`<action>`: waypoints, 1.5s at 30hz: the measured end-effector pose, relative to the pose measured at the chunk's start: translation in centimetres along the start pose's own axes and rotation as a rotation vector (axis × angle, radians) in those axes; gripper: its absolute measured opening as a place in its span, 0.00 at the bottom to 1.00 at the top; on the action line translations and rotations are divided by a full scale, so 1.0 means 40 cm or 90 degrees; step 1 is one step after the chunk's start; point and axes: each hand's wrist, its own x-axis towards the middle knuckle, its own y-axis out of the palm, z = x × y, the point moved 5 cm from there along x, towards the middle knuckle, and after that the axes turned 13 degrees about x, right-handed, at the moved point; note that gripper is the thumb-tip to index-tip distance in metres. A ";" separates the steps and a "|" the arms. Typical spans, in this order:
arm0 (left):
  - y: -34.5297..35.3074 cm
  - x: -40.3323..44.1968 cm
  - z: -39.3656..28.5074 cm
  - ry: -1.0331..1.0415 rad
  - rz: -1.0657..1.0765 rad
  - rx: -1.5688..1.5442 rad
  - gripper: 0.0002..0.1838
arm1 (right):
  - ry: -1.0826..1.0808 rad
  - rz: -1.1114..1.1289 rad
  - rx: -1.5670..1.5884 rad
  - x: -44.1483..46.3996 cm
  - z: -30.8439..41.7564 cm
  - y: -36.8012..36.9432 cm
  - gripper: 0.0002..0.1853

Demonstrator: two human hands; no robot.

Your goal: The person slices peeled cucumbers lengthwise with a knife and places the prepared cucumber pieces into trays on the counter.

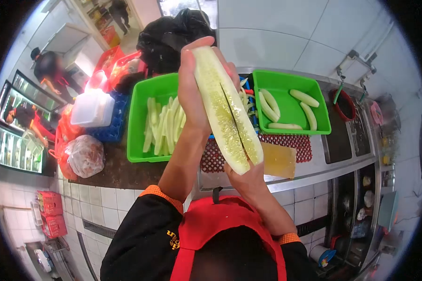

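Peeled cucumber [220, 124] held up above the worktop [122, 171], seeded cut face turned up to the head camera, with a dark slit running lengthwise from around the middle to near the lower end. Probably best to support both ends with light, even pressure — no hard squeezing of flesh apparently wet and soft — and to load the two sides of the slit equally, so as not to snap or tear one crookedly. Long axis on a slant: far end up and a little left, near end down and right towards the red apron [215, 215]. Grip of the left hand [194, 96] wrapped behind the far end, fingertips showing past the edges; right hand [249, 181] on the near end, fingers mostly hidden, exact hold impossible to tell. Farther out, on the worktop: a red mesh mat [211, 160] and yellowish board [281, 161] just beyond the right hand, a green tray of cucumber strips [158, 129] to the left, another green tray of peeled lengths [305, 98] to the right.
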 end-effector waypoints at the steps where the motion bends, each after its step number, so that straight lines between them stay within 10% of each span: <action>1: -0.001 -0.006 -0.005 -0.002 -0.023 -0.006 0.24 | -0.003 0.002 0.002 -0.002 -0.006 0.001 0.21; 14: 0.005 -0.081 0.023 0.036 0.027 0.106 0.23 | 0.225 -0.082 0.448 -0.001 -0.140 0.024 0.15; 22: -0.034 -0.165 0.126 -0.174 -0.102 0.087 0.23 | 0.014 -0.016 -0.234 0.100 -0.171 -0.042 0.12; 28: -0.038 -0.143 0.161 -0.222 -0.067 0.654 0.31 | -0.041 0.097 -0.557 0.098 -0.305 -0.029 0.15; 36: -0.097 -0.205 0.316 -0.546 -0.117 0.252 0.26 | 0.089 0.174 -0.555 0.059 -0.449 0.011 0.18; 42: -0.071 -0.273 0.349 -0.596 -0.076 0.264 0.29 | 0.100 0.096 -0.415 0.084 -0.516 -0.045 0.14; 44: -0.111 -0.266 0.373 -0.476 -0.032 0.301 0.30 | 0.667 -0.001 0.507 0.050 -0.518 -0.057 0.18; 45: -0.109 -0.275 0.376 -0.488 0.004 0.333 0.31 | 0.667 0.005 0.587 0.032 -0.496 -0.054 0.19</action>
